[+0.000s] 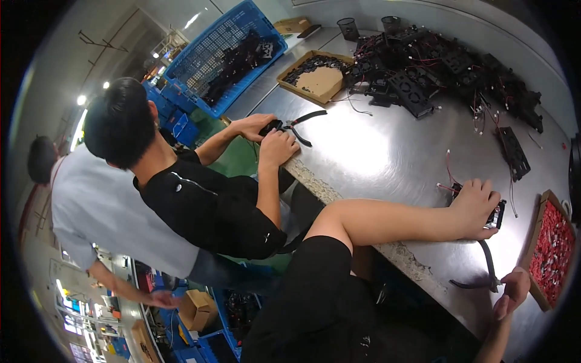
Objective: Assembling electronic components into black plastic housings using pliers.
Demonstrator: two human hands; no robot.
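Note:
My left hand [475,209] is closed over a black fan unit [496,215] on the metal table, its fingers wrapped across the top. Thin red and white wires [449,172] trail from the unit's far side. Just in front lie pliers [489,266] with dark handles spread apart, their head toward my right hand [513,293]. That hand is half curled at the table's right side, thumb and fingers apart, with nothing visible between them. Its fingertips are close to the pliers' head; whether they touch it I cannot tell.
A cardboard tray of small red parts [552,254] stands at far right. Black fan units [417,91] with wires pile up at the back, beside a tray of dark parts [318,78]. On the left, a co-worker [206,193] handles a black part near other pliers [302,127]. A blue crate [187,72] stands behind.

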